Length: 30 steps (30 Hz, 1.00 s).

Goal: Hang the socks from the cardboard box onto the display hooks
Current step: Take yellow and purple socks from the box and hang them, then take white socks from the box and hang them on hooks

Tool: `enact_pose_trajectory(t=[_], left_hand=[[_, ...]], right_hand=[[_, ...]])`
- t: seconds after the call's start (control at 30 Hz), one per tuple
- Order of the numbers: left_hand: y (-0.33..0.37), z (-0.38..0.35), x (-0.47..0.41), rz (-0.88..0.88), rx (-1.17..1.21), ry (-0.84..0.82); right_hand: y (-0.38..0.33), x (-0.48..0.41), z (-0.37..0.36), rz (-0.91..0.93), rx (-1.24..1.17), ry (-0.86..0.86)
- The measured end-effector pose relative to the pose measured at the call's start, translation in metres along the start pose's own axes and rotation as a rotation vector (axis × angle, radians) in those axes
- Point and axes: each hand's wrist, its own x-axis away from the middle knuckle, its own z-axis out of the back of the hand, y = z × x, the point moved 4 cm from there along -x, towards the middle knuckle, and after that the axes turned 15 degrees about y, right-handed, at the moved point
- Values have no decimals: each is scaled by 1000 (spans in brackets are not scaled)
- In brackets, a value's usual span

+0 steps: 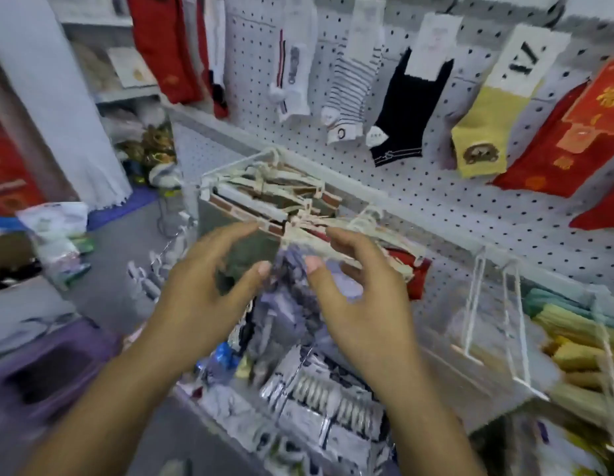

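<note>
Step in hand: hanging one lavender knitted sock (pixel 288 297) on the crowded white wire display hook (pixel 264 187).
Left hand (pixel 202 286): fingers spread and relaxed, thumb touching the sock. Right hand (pixel 360 293): thumb on the sock, lower fingers curled behind; blur hides whether they pinch it. Count: 2 hands, 1 sock between them; 5 sample socks (pixel 405 108) in the pegboard row above, right of the red ones. Cardboard box not made out. Next move, as I judge it: confirm the hanger has caught, then fetch another sock.

Two hands: left hand (pixel 209 290), right hand (pixel 360 293). Four socks along the top: white sock (pixel 291 63), striped sock (pixel 353 87), black sock (pixel 408 111), yellow sock (pixel 484 132).
</note>
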Motion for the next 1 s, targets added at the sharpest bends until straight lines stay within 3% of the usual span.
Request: enact_pose_trajectory(t=[0.1, 0.47, 0.6, 0.8, 1.0], left_hand=[[-48, 36, 36, 103, -99, 17], [-232, 217, 115, 479, -503, 31], [-278, 283, 115, 580, -572, 43], [-319, 382, 94, 713, -647, 191], [-372, 430, 56, 751, -676, 245]], right_hand=[[17, 40, -57, -38, 24, -210], [33, 132, -292, -81, 144, -719], [17, 142, -380, -65, 126, -757], [-22, 138, -506, -71, 92, -867], [-49, 114, -601, -11, 103, -955]])
